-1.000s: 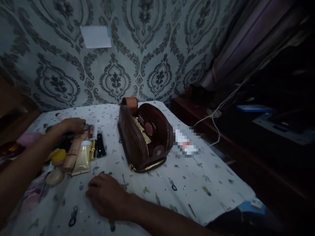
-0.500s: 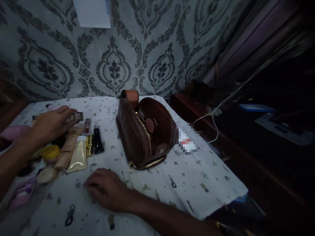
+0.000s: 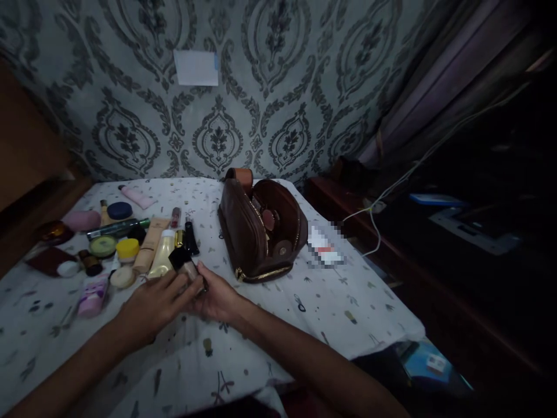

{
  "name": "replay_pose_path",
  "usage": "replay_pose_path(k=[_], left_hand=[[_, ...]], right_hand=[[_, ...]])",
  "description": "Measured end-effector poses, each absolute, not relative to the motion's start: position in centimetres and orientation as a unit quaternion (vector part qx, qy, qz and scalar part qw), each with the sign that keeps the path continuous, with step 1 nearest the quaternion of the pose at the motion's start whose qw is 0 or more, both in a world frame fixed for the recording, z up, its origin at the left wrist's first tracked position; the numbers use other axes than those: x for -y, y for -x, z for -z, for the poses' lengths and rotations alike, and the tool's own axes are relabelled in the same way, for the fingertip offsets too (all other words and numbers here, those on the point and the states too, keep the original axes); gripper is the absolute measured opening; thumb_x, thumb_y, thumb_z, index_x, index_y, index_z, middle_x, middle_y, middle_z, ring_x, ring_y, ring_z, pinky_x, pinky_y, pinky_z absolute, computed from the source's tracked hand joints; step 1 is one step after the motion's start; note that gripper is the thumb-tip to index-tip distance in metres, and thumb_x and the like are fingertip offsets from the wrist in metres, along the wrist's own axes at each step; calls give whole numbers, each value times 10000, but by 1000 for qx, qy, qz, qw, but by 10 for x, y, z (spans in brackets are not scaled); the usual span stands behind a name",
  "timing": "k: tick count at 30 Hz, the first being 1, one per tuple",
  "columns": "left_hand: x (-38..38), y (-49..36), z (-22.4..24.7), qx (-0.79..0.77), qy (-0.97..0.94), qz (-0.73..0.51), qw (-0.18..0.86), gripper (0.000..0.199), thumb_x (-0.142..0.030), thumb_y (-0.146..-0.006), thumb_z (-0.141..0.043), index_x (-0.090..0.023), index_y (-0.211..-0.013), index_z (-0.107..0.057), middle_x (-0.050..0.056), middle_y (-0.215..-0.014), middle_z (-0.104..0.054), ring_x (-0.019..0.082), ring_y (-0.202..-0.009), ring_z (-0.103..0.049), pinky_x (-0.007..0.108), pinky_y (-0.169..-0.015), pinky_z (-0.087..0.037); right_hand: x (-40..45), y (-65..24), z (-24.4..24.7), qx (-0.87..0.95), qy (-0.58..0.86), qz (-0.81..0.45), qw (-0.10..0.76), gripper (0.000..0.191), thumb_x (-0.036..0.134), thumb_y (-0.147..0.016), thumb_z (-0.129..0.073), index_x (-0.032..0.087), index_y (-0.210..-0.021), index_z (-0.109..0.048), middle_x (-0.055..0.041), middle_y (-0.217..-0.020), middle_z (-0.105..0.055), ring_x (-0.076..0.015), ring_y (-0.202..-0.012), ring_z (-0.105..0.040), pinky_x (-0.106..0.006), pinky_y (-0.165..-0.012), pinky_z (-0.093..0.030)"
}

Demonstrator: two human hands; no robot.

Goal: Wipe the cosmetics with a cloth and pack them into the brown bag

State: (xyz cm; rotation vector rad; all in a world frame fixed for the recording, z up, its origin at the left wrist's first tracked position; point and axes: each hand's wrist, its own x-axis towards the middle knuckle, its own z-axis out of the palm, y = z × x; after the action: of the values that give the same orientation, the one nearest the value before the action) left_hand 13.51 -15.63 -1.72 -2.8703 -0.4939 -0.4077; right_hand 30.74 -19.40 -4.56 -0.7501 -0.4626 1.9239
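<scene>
Black-capped container partly behind the hands

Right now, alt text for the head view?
Left hand and right hand hold a small black-capped container above a white patterned cloth. Tubes and jars lie beyond, leftward; an open brown bag stands to the right, before an ornate wall.

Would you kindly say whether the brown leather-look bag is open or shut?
Open: the brown leather-look bag gapes, showing a round pink item inside.
</scene>
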Motion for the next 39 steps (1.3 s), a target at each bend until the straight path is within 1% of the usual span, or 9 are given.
replay_pose_path(k=[3, 6, 9, 11, 13, 19, 24, 28, 39], left_hand=[[167, -140, 16, 208, 967, 136, 54, 581, -116, -847, -470, -322, -1388, -511, 109, -1164, -687, 269, -1059, -649, 337, -716, -555], [169, -140, 7, 239, 942, 218, -92, 415, -285, -917, -499, -318, -1327, -555, 80, -1191, -690, 236, -1055, -663, 313, -799, -555], [164, -140, -6, 333, 844, 348, -236, 282, -420, -884, -567, -290, -1121, -648, 41, -1095, -719, 241, -1007, -669, 331, -866, -536], [159, -142, -13, 421, 743, 426, -298, 268, -452, -863, -576, -249, -1019, -656, 34, -1038, -717, 249, -983, -660, 348, -867, -525], [153, -146, -16, 458, 672, 472, -340, 321, -466, -876, -541, -224, -1060, -642, 34, -1027, -706, 233, -927, -656, 333, -819, -525], [147, -165, -1, 365, 748, 479, -279, 305, -407, -960, -426, -206, -1046, -639, 82, -1075, -668, 226, -1058, -598, 358, -953, -457], [155, -169, 10, 335, 817, 403, -242, 291, -367, -997, -363, -208, -904, -588, 56, -873, -627, 189, -842, -588, 306, -783, -447], [153, -163, 9, 375, 814, 376, -233, 347, -372, -997, -339, -221, -703, -446, -11, -637, -486, 152, -611, -465, 294, -619, -346], [146, -159, 29, 401, 660, 416, -480, 534, -646, -917, -404, -196, -639, -486, -22, -557, -481, 128, -523, -440, 268, -510, -343]], right_hand=[[197, -308, 46, 69, 297, -826, 474, 465, 451, -1040, -321, 143, -894, -637, -21, -727, -662, -126, -631, -612, -263, -659, -511], [200, -311, 44, 48, 281, -821, 494, 360, 406, -1019, -425, 144, -883, -631, -11, -707, -661, -130, -618, -614, -259, -635, -510], [204, -315, 41, 59, 274, -819, 501, 315, 390, -990, -502, 118, -918, -643, -43, -756, -687, -139, -677, -643, -259, -659, -521], [207, -316, 40, 64, 277, -813, 509, 304, 374, -982, -522, 103, -936, -653, -56, -772, -691, -130, -672, -637, -243, -635, -511], [208, -316, 38, 81, 279, -801, 524, 237, 339, -951, -579, 116, -936, -659, -37, -764, -685, -113, -637, -612, -227, -600, -492], [214, -309, 36, 192, 277, -791, 511, 266, 401, -828, -715, 147, -863, -643, -21, -712, -667, -92, -557, -557, -182, -460, -379], [221, -308, 37, 258, 308, -764, 505, 356, 474, -763, -756, 148, -825, -626, -12, -662, -648, -83, -490, -519, -175, -391, -301], [221, -305, 39, 296, 323, -751, 493, 429, 525, -716, -780, 143, -811, -610, -18, -645, -653, -88, -467, -520, -184, -375, -326], [226, -298, 36, 376, 312, -738, 465, 421, 499, -710, -796, 159, -815, -570, -13, -679, -685, -84, -467, -555, -174, -368, -353]])
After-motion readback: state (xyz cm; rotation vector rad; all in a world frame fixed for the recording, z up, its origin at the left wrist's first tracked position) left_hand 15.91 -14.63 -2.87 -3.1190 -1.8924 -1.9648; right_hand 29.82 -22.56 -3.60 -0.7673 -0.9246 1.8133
